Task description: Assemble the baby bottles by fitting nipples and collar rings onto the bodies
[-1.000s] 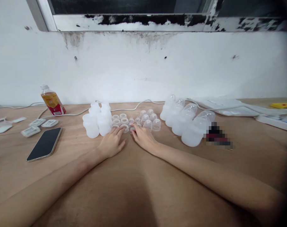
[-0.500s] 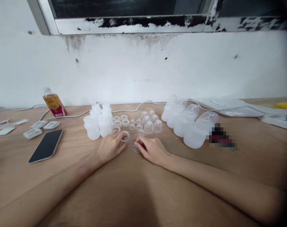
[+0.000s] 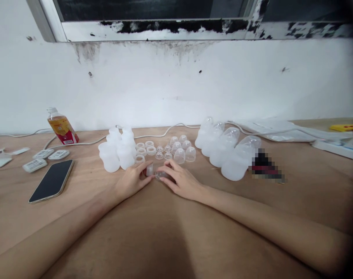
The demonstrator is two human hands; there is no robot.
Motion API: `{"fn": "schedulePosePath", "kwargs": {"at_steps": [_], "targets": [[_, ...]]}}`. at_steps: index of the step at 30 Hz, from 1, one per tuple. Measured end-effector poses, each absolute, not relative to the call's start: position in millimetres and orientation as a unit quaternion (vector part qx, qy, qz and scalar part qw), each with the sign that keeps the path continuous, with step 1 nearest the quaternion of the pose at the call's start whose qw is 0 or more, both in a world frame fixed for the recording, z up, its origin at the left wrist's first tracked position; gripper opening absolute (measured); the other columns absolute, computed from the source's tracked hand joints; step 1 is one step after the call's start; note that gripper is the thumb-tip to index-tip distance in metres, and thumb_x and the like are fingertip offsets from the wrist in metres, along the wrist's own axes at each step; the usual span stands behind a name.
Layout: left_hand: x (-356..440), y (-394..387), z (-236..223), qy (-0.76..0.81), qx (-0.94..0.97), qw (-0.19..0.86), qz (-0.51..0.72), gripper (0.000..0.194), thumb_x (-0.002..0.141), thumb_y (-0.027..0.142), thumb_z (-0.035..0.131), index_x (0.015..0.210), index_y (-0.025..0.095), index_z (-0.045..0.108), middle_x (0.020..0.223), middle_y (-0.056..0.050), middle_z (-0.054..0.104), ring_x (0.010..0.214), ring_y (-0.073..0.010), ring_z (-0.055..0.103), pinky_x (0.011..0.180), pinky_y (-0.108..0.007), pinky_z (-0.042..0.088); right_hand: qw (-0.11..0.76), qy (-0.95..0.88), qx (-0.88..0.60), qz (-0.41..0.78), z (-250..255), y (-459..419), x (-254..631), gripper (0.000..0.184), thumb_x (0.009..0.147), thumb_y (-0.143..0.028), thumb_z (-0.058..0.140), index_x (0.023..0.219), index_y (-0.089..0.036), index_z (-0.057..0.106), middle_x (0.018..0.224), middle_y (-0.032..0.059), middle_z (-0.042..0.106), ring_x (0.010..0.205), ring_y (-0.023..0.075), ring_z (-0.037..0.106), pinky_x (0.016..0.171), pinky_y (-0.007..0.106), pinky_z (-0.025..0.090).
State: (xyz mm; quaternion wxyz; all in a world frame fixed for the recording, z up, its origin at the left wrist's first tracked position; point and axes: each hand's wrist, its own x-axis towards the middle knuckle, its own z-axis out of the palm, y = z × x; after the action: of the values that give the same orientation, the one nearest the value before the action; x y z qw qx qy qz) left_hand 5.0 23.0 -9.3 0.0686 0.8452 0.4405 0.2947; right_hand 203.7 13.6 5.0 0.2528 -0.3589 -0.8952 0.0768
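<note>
Below the fingers of both hands spreads a wooden desk [image 3: 121, 240], light brown with a soft grain, reaching back beyond them to a white wall [image 3: 130, 93] marked by brown stains. Higher up runs a window frame [image 3: 161, 28], its pale lower rail blotched with black. Well to the left of the fingers lie a dark-screened phone [image 3: 51, 182] and, farther back, a drink bottle [image 3: 63, 126] with a red and yellow label.

The left hand [image 3: 130, 182] has its fingers closed narrowly around a translucent whitish ring [image 3: 149, 169], turned so its side wall shows. The right hand [image 3: 185, 182] curls its fingers about a small clear piece [image 3: 160, 175], glassy and partly covered by them. Ring and piece sit just beside each other between the two sets of fingers; whether they touch, I cannot tell.

Just beyond the fingers stand loose rings [image 3: 140, 158], small clear nipples [image 3: 159, 155] and rounded clear domes [image 3: 179, 155]. Milky white containers [image 3: 111, 157] cluster beyond the left fingers; dome-topped containers [image 3: 233, 166] line up to the right of the right fingers.
</note>
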Motion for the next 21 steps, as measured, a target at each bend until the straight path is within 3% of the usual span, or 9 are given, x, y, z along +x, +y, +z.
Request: {"fn": "schedulePosePath", "kwargs": {"at_steps": [3, 5, 9, 12, 16, 21], "targets": [[3, 24, -8, 0.415, 0.831, 0.133, 0.346, 0.039, 0.077, 0.032, 0.049, 0.114, 0.022, 0.045, 0.090, -0.001, 0.057, 0.072, -0.0112, 0.055, 0.069, -0.026, 0.049, 0.307, -0.878, -0.345, 0.124, 3, 19, 204, 0.026, 0.084, -0.026, 0.035, 0.108, -0.022, 0.046, 0.107, 0.0074, 0.048, 0.093, 0.0160, 0.049, 0.080, 0.031, 0.041], [3, 26, -8, 0.411, 0.812, 0.181, 0.373, 0.039, 0.076, 0.032, 0.050, 0.114, 0.023, 0.045, 0.094, -0.001, 0.055, 0.074, -0.0107, 0.056, 0.070, -0.027, 0.050, 0.329, -0.860, -0.346, 0.182, 1, 23, 204, 0.028, 0.084, -0.025, 0.037, 0.110, -0.023, 0.042, 0.103, 0.0061, 0.052, 0.090, 0.0159, 0.052, 0.079, 0.032, 0.042], [1, 29, -8, 0.404, 0.780, 0.245, 0.410, 0.039, 0.070, 0.034, 0.057, 0.106, 0.020, 0.050, 0.107, -0.005, 0.049, 0.080, -0.0141, 0.057, 0.071, -0.031, 0.053, 0.361, -0.777, -0.362, 0.368, -5, 34, 204, 0.033, 0.076, -0.026, 0.049, 0.107, -0.020, 0.040, 0.085, 0.0026, 0.055, 0.070, 0.0120, 0.057, 0.060, 0.026, 0.047], [2, 29, -8, 0.393, 0.771, 0.279, 0.417, 0.040, 0.065, 0.034, 0.062, 0.099, 0.017, 0.049, 0.121, -0.011, 0.042, 0.083, -0.0170, 0.059, 0.069, -0.034, 0.054, 0.372, -0.700, -0.357, 0.495, -7, 41, 204, 0.033, 0.070, -0.024, 0.056, 0.100, -0.017, 0.045, 0.080, 0.0021, 0.054, 0.066, 0.0120, 0.058, 0.046, 0.020, 0.044], [3, 27, -8, 0.406, 0.740, 0.343, 0.413, 0.040, 0.063, 0.034, 0.064, 0.092, 0.016, 0.043, 0.107, -0.010, 0.054, 0.081, -0.0189, 0.061, 0.068, -0.036, 0.054, 0.397, -0.636, -0.345, 0.565, -6, 43, 204, 0.036, 0.065, -0.022, 0.061, 0.099, -0.015, 0.050, 0.083, 0.0039, 0.055, 0.067, 0.0123, 0.058, 0.048, 0.021, 0.046], [2, 29, -9, 0.423, 0.711, 0.374, 0.419, 0.046, 0.062, 0.032, 0.065, 0.099, 0.018, 0.040, 0.098, -0.007, 0.059, 0.083, -0.0204, 0.061, 0.072, -0.038, 0.052, 0.411, -0.607, -0.332, 0.594, -5, 44, 204, 0.039, 0.065, -0.022, 0.062, 0.102, -0.014, 0.051, 0.084, 0.0043, 0.056, 0.068, 0.0116, 0.058, 0.054, 0.023, 0.049]]}}
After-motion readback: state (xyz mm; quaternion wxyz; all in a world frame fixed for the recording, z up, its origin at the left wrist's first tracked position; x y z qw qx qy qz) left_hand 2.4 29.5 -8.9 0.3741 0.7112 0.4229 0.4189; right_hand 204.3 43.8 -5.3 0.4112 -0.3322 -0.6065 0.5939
